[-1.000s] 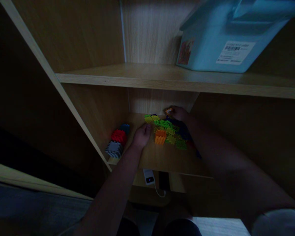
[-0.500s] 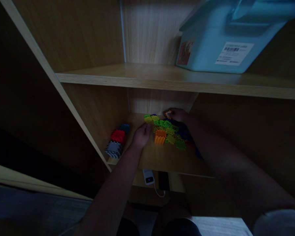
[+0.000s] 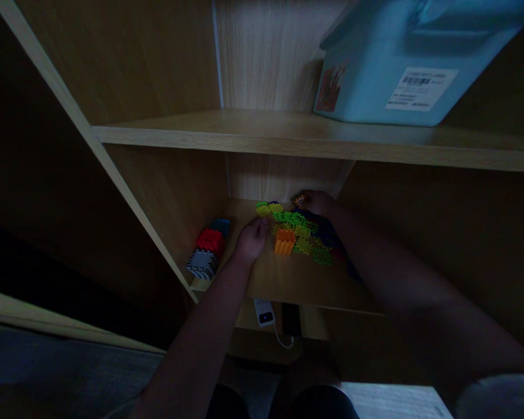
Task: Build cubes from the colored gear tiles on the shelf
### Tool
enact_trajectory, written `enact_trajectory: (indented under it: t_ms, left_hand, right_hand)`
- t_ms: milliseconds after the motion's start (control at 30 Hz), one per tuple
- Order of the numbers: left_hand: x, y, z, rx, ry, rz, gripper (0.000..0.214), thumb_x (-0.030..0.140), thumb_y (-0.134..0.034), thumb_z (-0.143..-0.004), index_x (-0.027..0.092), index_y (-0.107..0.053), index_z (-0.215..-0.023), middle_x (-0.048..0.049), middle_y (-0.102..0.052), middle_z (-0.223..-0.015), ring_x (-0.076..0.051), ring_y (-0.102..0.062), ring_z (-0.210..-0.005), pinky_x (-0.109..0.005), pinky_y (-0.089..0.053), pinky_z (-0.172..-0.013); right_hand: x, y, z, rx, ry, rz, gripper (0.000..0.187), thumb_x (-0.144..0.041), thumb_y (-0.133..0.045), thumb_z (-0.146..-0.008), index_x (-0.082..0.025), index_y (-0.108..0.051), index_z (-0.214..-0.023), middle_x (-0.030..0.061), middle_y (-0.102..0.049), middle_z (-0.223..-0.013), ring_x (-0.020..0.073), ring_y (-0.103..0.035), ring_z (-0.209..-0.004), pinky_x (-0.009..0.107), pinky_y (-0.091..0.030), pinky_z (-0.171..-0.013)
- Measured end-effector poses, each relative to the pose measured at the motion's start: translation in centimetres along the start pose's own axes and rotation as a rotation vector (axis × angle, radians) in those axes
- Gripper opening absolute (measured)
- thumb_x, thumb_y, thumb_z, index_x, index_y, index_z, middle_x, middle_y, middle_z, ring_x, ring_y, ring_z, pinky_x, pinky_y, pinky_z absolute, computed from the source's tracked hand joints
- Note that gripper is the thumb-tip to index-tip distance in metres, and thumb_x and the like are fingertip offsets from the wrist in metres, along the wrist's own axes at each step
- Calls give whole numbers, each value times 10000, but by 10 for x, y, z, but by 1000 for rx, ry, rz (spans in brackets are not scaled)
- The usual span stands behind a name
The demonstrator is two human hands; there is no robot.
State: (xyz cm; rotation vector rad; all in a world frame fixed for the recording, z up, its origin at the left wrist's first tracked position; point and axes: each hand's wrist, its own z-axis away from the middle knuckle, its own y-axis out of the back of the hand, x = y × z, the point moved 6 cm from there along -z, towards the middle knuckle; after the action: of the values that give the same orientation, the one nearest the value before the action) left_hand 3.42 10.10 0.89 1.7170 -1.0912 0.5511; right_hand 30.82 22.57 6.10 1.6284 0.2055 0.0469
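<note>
My right hand point(image 3: 319, 202) reaches to the back of the lower shelf, its fingers closed on a small orange toothed-edge tile point(image 3: 299, 201). Left of the loose tiles, my left hand point(image 3: 250, 240) hovers low or rests on the board, fingers curled together; whatever they may hold is hidden. Between the hands lie green tiles point(image 3: 293, 219) and yellow tiles point(image 3: 303, 245), flat and overlapping. A neat stack of orange tiles point(image 3: 284, 241) stands in front of them. Dark blue tiles point(image 3: 325, 233) lie under my right forearm, partly covered.
Along the left wall stand stacks of grey tiles point(image 3: 202, 263), red tiles point(image 3: 210, 240) and blue tiles point(image 3: 220, 226). A light blue bin point(image 3: 375, 87) sits on the upper shelf point(image 3: 244, 135). Below are a white power bank point(image 3: 264, 313) with a cable and a black flat object point(image 3: 291, 320).
The orange tile in my right hand has turned slightly and shows less of its face. My left hand stays almost where it was. The view has shifted a little.
</note>
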Motion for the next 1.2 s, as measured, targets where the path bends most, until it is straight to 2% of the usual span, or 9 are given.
enact_trajectory:
  t_ms: [100, 233, 433, 600, 767, 900, 1133, 1200]
  left_hand:
    - [1, 1, 0, -2, 0, 5, 332, 367, -436, -1132, 216, -663, -942, -79, -774, -943, -214, -724, -868, -313, -528, -830]
    - [2, 2, 0, -6, 2, -3, 340, 370, -431, -1133, 214, -654, -930, -79, -772, -939, -211, -720, -861, -315, -526, -825]
    - [2, 2, 0, -5, 7, 19, 338, 363, -436, -1131, 218, -651, -915, -73, -769, -927, -203, -715, -852, -309, -530, -828]
    - [2, 2, 0, -5, 16, 23, 330, 374, -444, -1127, 221, -657, -926, -79, -771, -944, -215, -718, -868, -324, -534, -835]
    - [4, 3, 2, -8, 16, 17, 375, 416, -427, -1134, 227, -637, -888, -69, -747, -891, -210, -694, -824, -318, -518, -812]
    - [5, 2, 2, -13, 17, 26, 366, 422, -417, -1131, 234, -612, -885, -68, -733, -887, -210, -680, -826, -316, -498, -808]
    - [4, 0, 1, -15, 7, 21, 355, 407, -411, -1125, 233, -587, -871, -58, -696, -847, -206, -651, -789, -315, -476, -785]
    - [5, 1, 1, -11, -10, 16, 367, 421, -408, -1129, 230, -606, -886, -62, -707, -864, -208, -661, -810, -314, -486, -800]
  right_hand:
    - [-2, -5, -2, -58, -58, 47, 440, -420, -657, -1008, -285, -747, -1417, 88, -771, -1415, 293, -749, -1244, 331, -568, -1003]
    - [-5, -9, -6, -103, -98, 70, 490, -389, -697, -973, -233, -745, -1436, 152, -751, -1438, 344, -744, -1265, 379, -566, -1015]
    - [-17, -11, -9, -161, -83, 56, 406, -317, -675, -987, -225, -790, -1366, 157, -757, -1429, 339, -744, -1264, 376, -555, -1047]
    - [-21, -9, -10, -140, -93, 55, 407, -323, -667, -991, -210, -798, -1360, 192, -777, -1374, 375, -749, -1260, 435, -567, -1058]
    - [-23, -8, -8, -128, -86, 44, 373, -319, -712, -947, -267, -831, -1297, 153, -824, -1273, 365, -762, -1227, 410, -583, -1010]
    - [-19, -8, -4, -124, -104, 31, 388, -298, -700, -945, -249, -822, -1310, 166, -828, -1250, 354, -772, -1202, 398, -583, -994]
    - [-16, -2, 2, -97, -103, -24, 274, -345, -750, -935, -203, -854, -1144, 179, -824, -1218, 345, -748, -1236, 390, -550, -1044]
    - [-16, 0, 4, -80, -87, -49, 233, -329, -753, -933, -214, -856, -1108, 157, -828, -1208, 336, -751, -1215, 374, -553, -1030]
